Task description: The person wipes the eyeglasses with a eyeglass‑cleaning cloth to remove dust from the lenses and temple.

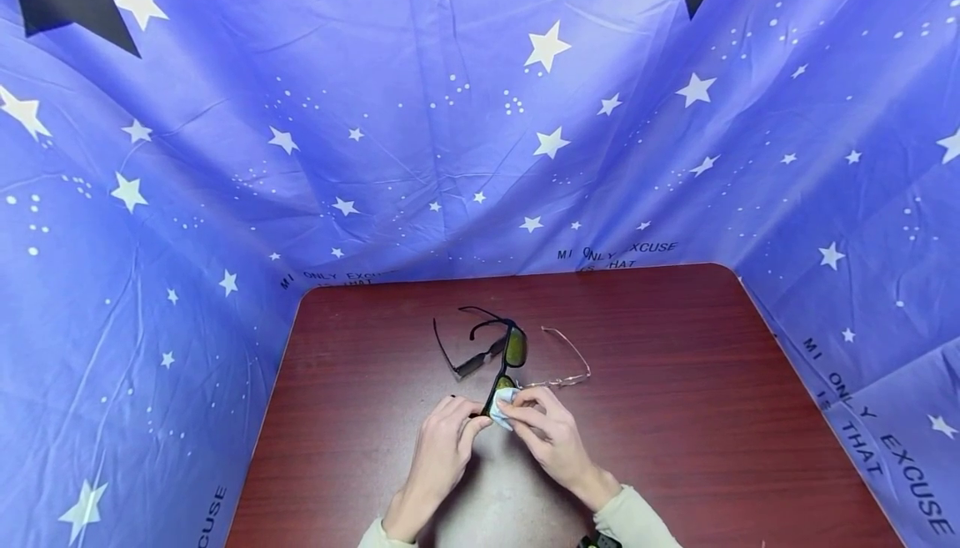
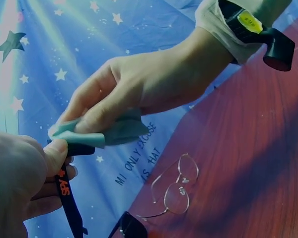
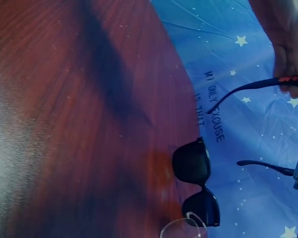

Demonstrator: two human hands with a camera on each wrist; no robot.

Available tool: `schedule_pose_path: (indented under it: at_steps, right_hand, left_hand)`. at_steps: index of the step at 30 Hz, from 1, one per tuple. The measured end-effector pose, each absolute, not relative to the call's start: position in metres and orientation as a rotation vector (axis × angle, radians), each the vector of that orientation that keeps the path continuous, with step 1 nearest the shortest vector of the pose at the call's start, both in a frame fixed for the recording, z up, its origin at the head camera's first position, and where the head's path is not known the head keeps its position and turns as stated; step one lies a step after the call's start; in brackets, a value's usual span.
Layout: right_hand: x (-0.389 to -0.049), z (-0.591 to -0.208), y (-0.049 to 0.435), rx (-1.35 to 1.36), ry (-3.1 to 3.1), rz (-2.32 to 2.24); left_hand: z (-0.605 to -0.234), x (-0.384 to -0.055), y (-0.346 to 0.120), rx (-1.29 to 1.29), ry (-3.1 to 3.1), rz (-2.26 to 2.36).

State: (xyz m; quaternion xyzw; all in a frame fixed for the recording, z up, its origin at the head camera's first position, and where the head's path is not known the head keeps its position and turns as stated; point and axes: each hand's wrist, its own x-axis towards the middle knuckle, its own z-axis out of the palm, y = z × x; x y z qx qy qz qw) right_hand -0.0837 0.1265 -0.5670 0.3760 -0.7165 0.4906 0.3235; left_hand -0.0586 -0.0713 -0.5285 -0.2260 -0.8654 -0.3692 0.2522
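Note:
My left hand (image 1: 442, 444) grips black-framed sunglasses (image 1: 516, 348) with yellow-green lenses at one end of the frame. Orange-red lettering marks their temple arm (image 2: 65, 186) in the left wrist view. Between the fingertips of my right hand (image 1: 553, 438) is a folded pale blue cloth (image 2: 126, 130), pressed against the nearer lens and covering part of it. The held sunglasses are raised over the table with both arms unfolded. Beyond them lie dark sunglasses (image 3: 191, 162) and thin wire-framed eyeglasses (image 2: 176, 198), both resting on the table.
The dark red wooden table (image 1: 675, 381) has rounded far corners. A blue curtain (image 1: 450, 156) with white stars and printed words hangs around its back and sides. A black device (image 2: 278, 49) is strapped at my right wrist, over the pale sleeve (image 1: 633, 519).

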Motion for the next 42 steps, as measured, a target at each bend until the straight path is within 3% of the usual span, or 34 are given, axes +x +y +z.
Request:
schedule_pose_path:
  at_steps: [18,35,42]
  right_hand:
    - [-0.103,-0.551,0.148,0.624,-1.942,1.27]
    - [-0.109,-0.549,0.15,0.554,-1.965,1.239]
    - [-0.102,-0.557,0.144,0.652,-1.953,1.252]
  left_hand:
    - [-0.538,-0.054,-0.077,-0.678,-2.368,-1.084]
    - [-0.539,-0.051,-0.079,-0.751,-2.372,-1.115]
    - [-0.538,-0.052,-0.077,-0.747,-2.349,-1.102]
